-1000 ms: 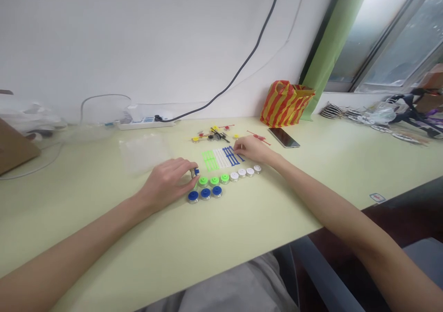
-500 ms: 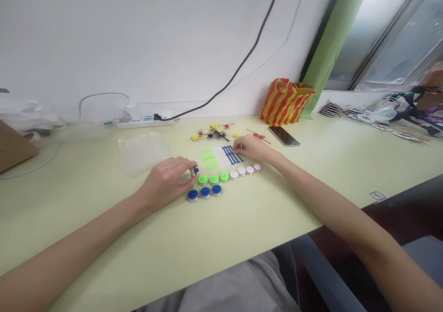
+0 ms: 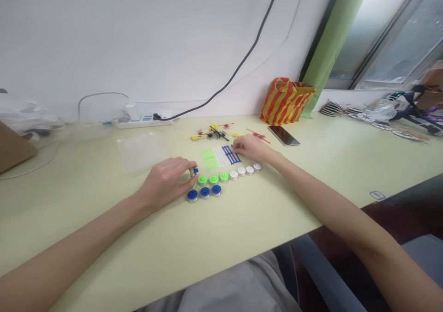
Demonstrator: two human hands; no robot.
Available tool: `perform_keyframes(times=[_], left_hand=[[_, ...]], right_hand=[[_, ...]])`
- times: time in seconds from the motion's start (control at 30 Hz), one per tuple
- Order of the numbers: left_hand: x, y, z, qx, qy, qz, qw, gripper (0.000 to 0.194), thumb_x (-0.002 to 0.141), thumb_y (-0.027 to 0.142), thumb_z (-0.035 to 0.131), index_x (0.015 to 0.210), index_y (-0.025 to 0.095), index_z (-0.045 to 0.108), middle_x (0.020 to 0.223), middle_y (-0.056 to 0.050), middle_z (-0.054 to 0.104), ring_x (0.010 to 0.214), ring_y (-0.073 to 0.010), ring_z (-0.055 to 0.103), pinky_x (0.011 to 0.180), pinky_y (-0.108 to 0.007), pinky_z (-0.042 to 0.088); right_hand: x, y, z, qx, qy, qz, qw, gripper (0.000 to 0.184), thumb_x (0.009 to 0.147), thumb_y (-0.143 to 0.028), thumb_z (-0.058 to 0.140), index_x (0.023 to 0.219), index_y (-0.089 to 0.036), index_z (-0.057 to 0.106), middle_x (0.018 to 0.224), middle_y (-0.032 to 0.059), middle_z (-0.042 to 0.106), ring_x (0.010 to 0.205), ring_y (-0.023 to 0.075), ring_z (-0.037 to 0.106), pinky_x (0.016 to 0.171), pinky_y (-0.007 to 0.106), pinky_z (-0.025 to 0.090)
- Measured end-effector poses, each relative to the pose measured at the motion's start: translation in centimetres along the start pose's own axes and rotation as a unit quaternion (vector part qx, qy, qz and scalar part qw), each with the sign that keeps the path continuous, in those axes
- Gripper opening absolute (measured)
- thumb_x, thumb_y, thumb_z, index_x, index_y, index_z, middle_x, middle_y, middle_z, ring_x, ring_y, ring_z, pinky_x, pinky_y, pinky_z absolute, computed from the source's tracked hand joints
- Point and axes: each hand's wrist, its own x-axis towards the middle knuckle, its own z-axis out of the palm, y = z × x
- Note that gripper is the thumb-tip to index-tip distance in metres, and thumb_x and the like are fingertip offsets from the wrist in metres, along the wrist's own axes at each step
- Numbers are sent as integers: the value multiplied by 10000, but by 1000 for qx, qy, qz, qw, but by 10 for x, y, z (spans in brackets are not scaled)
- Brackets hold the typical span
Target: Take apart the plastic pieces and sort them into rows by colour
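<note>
My left hand (image 3: 169, 180) pinches a small blue-and-clear round piece (image 3: 195, 170), turned on edge between thumb and fingers. Near its fingertips run green-topped pieces (image 3: 213, 179) and white-topped pieces (image 3: 241, 171) in a row. Three blue-topped pieces (image 3: 205, 192) sit in front of them. My right hand (image 3: 249, 147) is at the right side of the blue plastic sticks (image 3: 230, 155), thumb and fingers closed together; a blue stick seems to be at the fingertips, largely hidden. White sticks (image 3: 220, 157) and green sticks (image 3: 209, 159) lie to the left.
Behind the sticks lie black, yellow and red parts (image 3: 214, 132) and a red stick piece (image 3: 258, 135). A phone (image 3: 284, 135) and a striped bag (image 3: 285, 102) are at the back right. A clear plastic sheet (image 3: 143, 150) and a power strip (image 3: 145, 123) are left.
The outermost blue stick on the right no longer lies in its row beside my right fingers. My left hand and its piece have hardly moved.
</note>
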Motion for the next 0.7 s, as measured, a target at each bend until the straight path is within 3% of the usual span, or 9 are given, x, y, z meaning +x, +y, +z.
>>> perform_keyframes(times=[0.43,0.7], left_hand=[[0,0,0,4,-1,5,1000,105,969,275,606,1027,196,642,901,-32,739,763,-168,687,729,-290,526],[-1,0,1,0,4,2,1000,124,969,294,590,1022,200,652,896,-32,745,751,-171,690,723,-306,537]], right_hand=[[-3,-6,-7,-44,-10,44,998,207,998,-266,571,969,-162,747,960,107,750,833,195,645,719,274,394],[-4,-10,-7,-35,-7,24,999,204,990,-263,578,902,-166,735,920,97,745,800,189,633,702,273,389]])
